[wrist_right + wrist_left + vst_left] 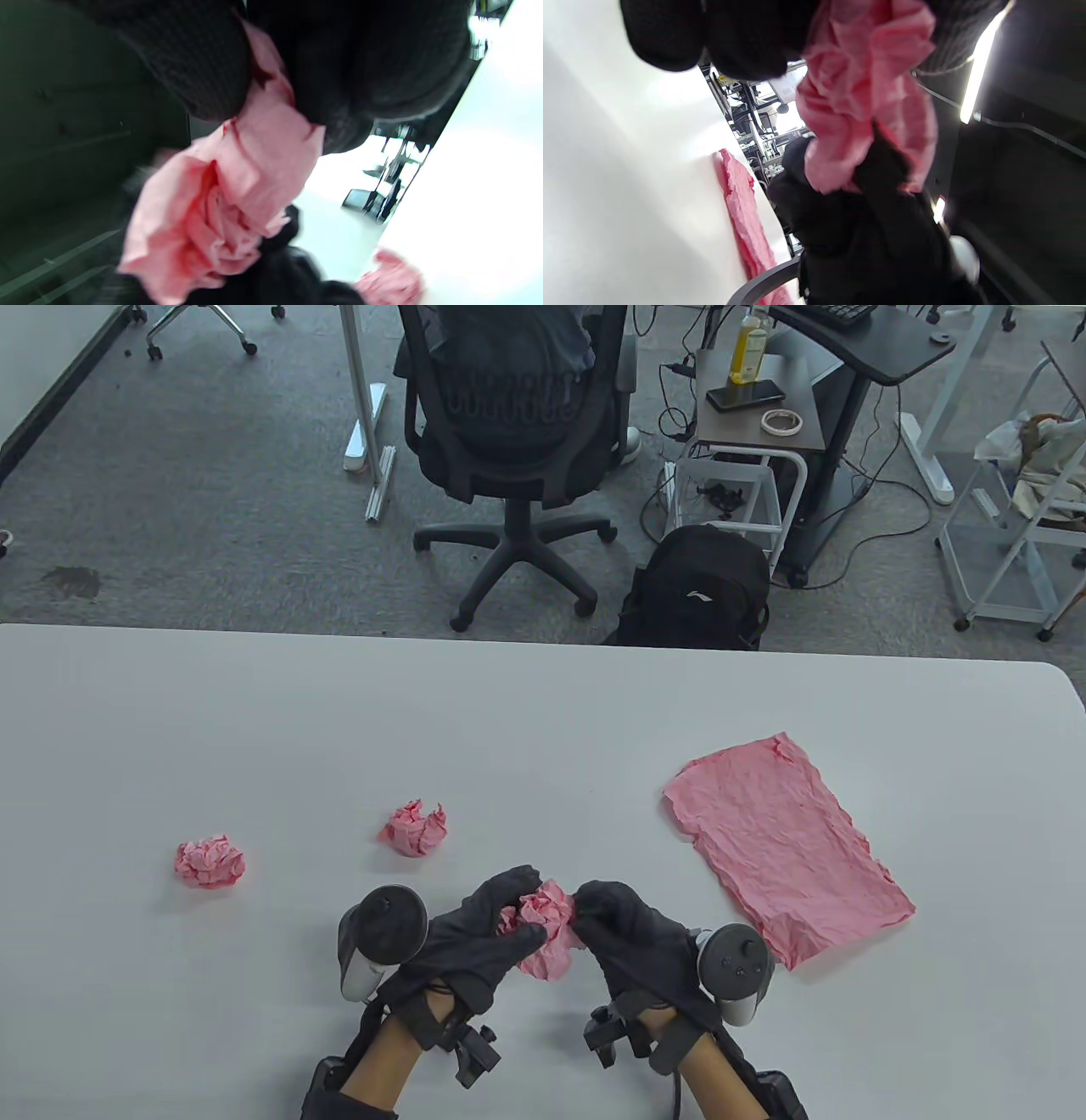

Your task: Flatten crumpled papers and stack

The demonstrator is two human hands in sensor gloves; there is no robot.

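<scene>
Table view: left hand (475, 937) and right hand (632, 933), fingers pinched on one crumpled pink paper ball (547, 929), held between them.

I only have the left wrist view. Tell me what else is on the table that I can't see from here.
Observer: Two more crumpled pink paper balls lie untouched to the left of the hands, one near the middle of the white table at, one further left.
Operator: Report the whole flattened sheet. I see only a strip of it.
Observer: The flattened pink paper sheet is a single wrinkled rectangle lying to the right of the hands, with nothing stacked on it.
Operator: Confirm who holds the piece in front of me.
Observer: Both do: the left hand and the right hand grip the partly opened pink paper from opposite sides, just above the table.
</scene>
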